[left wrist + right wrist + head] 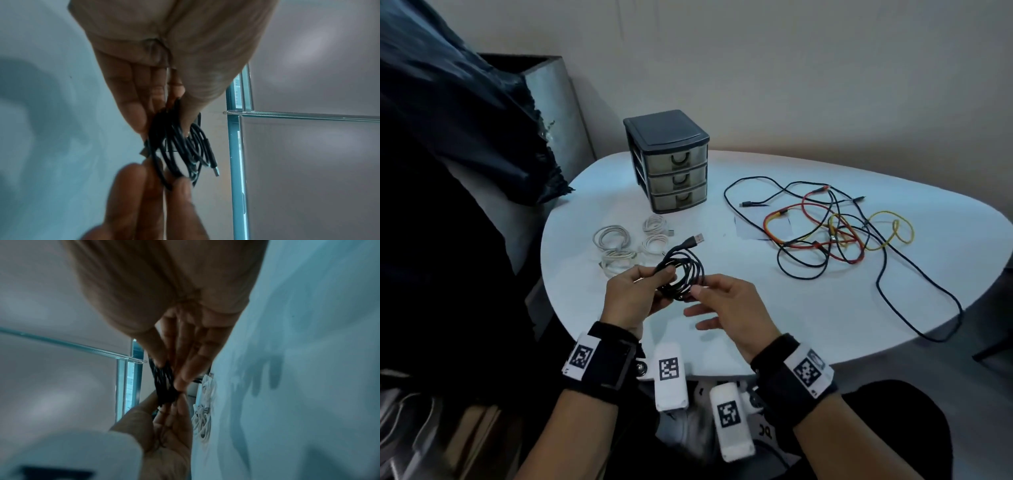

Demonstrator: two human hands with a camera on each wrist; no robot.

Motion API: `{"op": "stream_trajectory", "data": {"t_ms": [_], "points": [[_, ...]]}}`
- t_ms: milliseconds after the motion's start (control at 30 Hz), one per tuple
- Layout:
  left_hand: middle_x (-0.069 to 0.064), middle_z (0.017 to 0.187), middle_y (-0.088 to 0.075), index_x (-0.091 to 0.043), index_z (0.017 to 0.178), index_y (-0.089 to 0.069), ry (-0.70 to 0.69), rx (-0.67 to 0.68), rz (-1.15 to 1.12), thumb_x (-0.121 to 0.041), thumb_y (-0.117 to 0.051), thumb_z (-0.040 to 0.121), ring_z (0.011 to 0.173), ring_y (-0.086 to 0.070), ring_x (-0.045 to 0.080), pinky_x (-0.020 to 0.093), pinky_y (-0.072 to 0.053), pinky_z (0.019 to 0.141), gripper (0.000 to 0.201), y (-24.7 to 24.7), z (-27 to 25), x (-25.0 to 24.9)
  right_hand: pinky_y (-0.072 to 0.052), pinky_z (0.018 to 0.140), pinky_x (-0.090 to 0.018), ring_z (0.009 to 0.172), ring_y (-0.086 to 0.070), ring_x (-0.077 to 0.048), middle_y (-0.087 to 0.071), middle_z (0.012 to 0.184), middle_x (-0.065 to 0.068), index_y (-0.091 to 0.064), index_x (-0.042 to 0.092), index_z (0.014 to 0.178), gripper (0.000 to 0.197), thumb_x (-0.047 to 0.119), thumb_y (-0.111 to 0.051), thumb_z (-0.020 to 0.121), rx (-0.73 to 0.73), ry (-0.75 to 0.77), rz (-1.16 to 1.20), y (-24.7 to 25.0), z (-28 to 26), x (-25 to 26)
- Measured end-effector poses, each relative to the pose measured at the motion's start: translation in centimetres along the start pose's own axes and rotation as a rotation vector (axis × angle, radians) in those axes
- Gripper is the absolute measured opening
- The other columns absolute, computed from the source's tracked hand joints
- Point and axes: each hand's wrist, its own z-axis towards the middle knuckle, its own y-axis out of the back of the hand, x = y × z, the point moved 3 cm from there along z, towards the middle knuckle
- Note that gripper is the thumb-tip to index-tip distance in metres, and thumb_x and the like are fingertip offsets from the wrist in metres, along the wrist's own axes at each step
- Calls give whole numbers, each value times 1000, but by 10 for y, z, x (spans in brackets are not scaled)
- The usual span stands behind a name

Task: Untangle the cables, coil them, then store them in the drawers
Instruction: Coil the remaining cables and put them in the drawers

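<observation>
Left hand [630,294] pinches one side of the coiled black cable [681,274], right hand [726,308] pinches the opposite side between thumb and forefinger with its other fingers loose, coil held just above the table [808,335], presumably so the loops don't spring open; its USB plug [697,238] sticks out free toward the drawers. Four white coils [626,245] sit staged just in front of the drawer unit [669,159], all three drawers closed. The tangle of black, red and yellow cables [835,229] lies well apart on the right, unsorted.

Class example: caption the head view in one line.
Both hands hold a coiled black cable above the table, tangled cables waiting.
</observation>
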Motion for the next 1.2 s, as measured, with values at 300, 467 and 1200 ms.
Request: {"op": "stream_trajectory", "data": {"t_ms": [300,467,1200], "points": [[3,88,-76,-11,91,-74,5,139,-41,-24,-65,94,71,-71,17,24,-56,66,16,-14,-14,-5,-51,52,-24,61,-67,-16,-72,77,-14,-63,21,124,33,2,-52,98,-162,212,-71,17,4,5],[4,89,-75,-11,93,-75,-11,164,-26,-21,-60,97,71,-70,17,28,-58,72,18,-13,-17,-4,-38,48,-17,54,-48,-11,-57,69,-5,-69,24,109,40,-3,-43,98,-137,219,-123,23,11,9],[4,82,-75,-17,112,-69,10,101,-247,-16,-70,90,61,-69,14,21,-57,59,22,-9,-10,-3,-56,59,-28,76,-73,-24,-77,90,-9,-54,26,134,45,6,-62,95,-79,156,58,12,7,5]]}}
